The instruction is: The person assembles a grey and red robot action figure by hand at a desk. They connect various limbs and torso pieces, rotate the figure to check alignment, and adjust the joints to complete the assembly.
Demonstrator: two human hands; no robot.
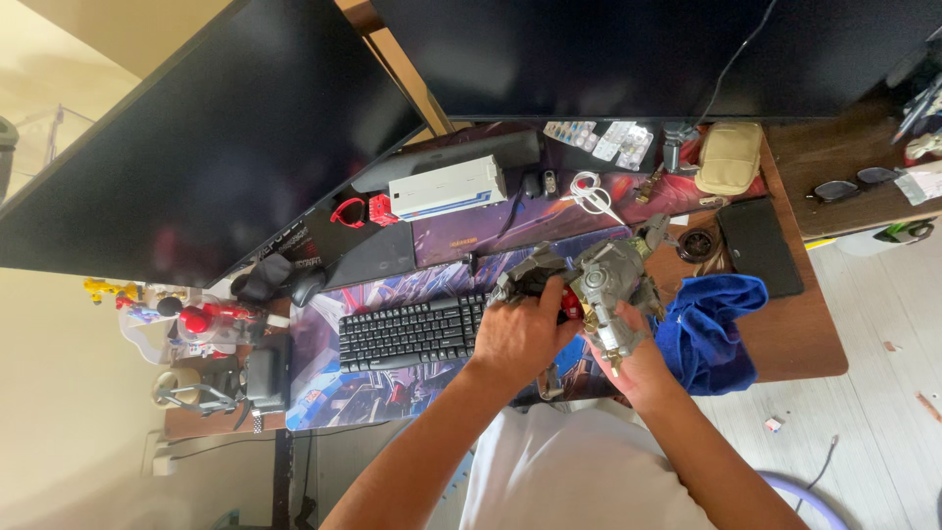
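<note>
Holding a grey plastic robot figure with red parts (599,285) at the frame's centre, above the wooden counter (805,334), both hands close on it: left hand (515,334) grips its dark side, right hand (638,358) its base. A black keyboard (412,332) lies left, a blue cloth (711,329) right.

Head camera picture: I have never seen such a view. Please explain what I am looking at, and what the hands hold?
A camera worn on a person's head looks down at a desk. There is no machine; both hands are bare. The left hand and right hand together hold a grey toy robot with some red parts. Beneath it lie a black keyboard and a colourful desk mat. A blue cloth lies to the right, white scissors further back, and two dark screens stand behind.
</note>
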